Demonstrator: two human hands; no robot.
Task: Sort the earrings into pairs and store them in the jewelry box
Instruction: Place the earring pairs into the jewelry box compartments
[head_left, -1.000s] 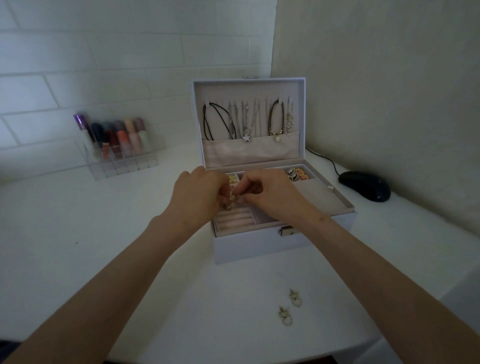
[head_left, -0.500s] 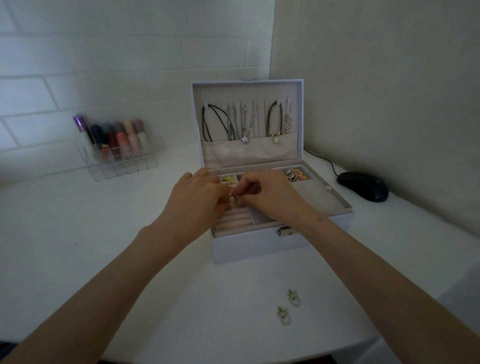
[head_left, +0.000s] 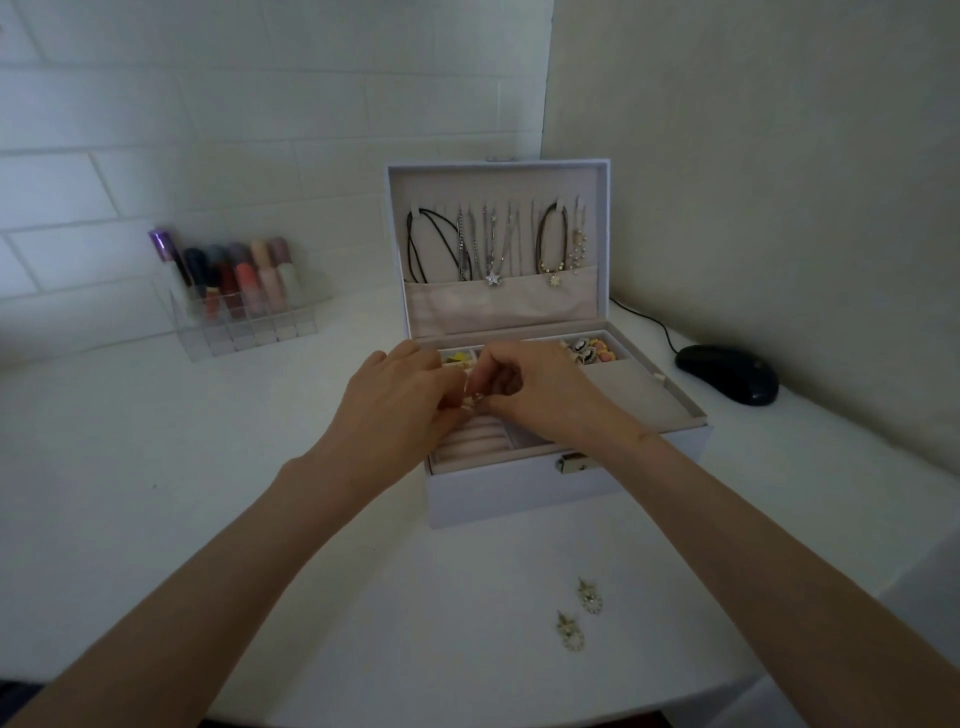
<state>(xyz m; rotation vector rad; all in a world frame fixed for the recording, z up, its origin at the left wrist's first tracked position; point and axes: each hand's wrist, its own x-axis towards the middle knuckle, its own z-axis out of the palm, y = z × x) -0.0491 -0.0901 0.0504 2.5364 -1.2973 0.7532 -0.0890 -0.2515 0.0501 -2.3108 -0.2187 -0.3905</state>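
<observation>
A white jewelry box (head_left: 519, 493) stands open on the table, necklaces hanging inside its raised lid. Over its front compartments my left hand (head_left: 395, 405) and my right hand (head_left: 540, 395) meet fingertip to fingertip, both pinching a small pale earring (head_left: 474, 402) between them. Most of that earring is hidden by the fingers. Colourful earrings (head_left: 589, 351) lie in the back right compartment and others (head_left: 457, 358) in the back left one. Two matching pale drop earrings (head_left: 590, 597) (head_left: 570, 633) lie side by side on the table in front of the box.
A clear organiser with several lipsticks (head_left: 244, 296) stands at the back left by the tiled wall. A black computer mouse (head_left: 727, 373) with its cable lies right of the box, near the side wall. The table's front edge (head_left: 467, 714) curves close below.
Both hands stay together over the box, fingers shifting slightly on the small earring. The view has drifted a little; nothing else has moved.
</observation>
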